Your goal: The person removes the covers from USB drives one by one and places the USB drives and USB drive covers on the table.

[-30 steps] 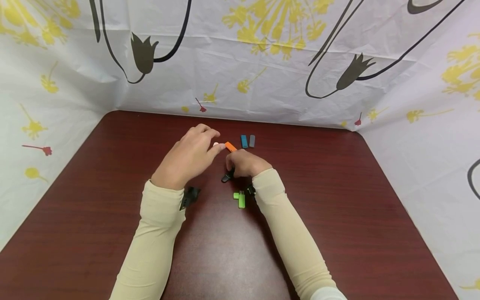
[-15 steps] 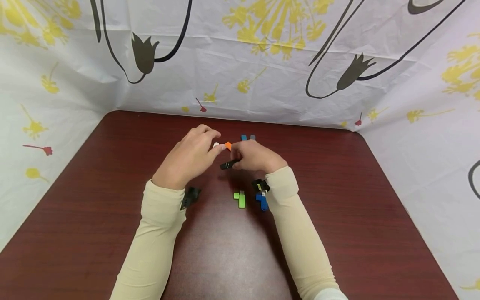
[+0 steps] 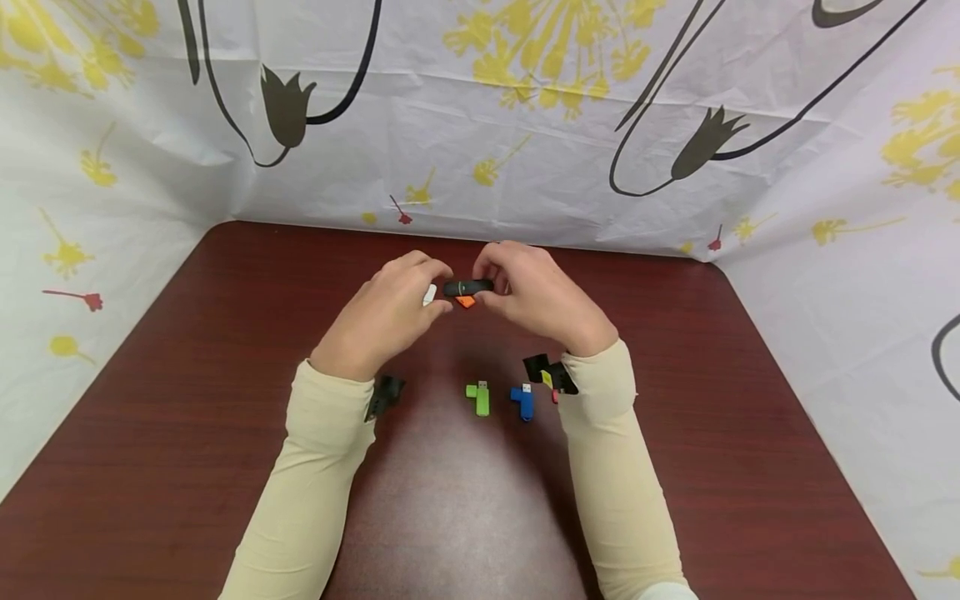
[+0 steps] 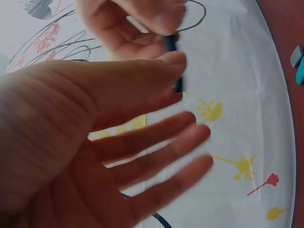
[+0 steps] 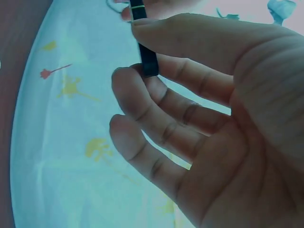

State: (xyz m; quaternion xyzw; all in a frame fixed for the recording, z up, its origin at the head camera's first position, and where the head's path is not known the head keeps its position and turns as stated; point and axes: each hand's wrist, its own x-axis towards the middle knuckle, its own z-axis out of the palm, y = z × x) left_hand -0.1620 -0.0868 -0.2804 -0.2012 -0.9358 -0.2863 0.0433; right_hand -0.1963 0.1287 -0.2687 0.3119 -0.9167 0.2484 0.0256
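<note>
In the head view, my right hand (image 3: 543,296) pinches a black USB flash drive (image 3: 467,288) between thumb and fingers, held crosswise above the table. A thin light band rings the drive in the right wrist view, and its other fingers curl loosely below. My left hand (image 3: 386,312) stands just to the left, thumb and forefinger apart on either side of the drive's left end. A white piece (image 3: 429,294) shows between those fingers. Partly covered by the black drive, an orange flash drive (image 3: 465,301) lies beyond it.
A green flash drive (image 3: 482,400) and a blue one (image 3: 526,403) lie on the dark red table (image 3: 420,517) nearer me. Something red (image 3: 556,397) peeks out by my right wrist. Grey (image 4: 297,56) and teal (image 4: 300,73) drives appear at the left wrist view's edge.
My right hand has lifted the black flash drive from the table and carried it up and away from me, turning it crosswise beside my left hand. The left hand has shifted slightly right.
</note>
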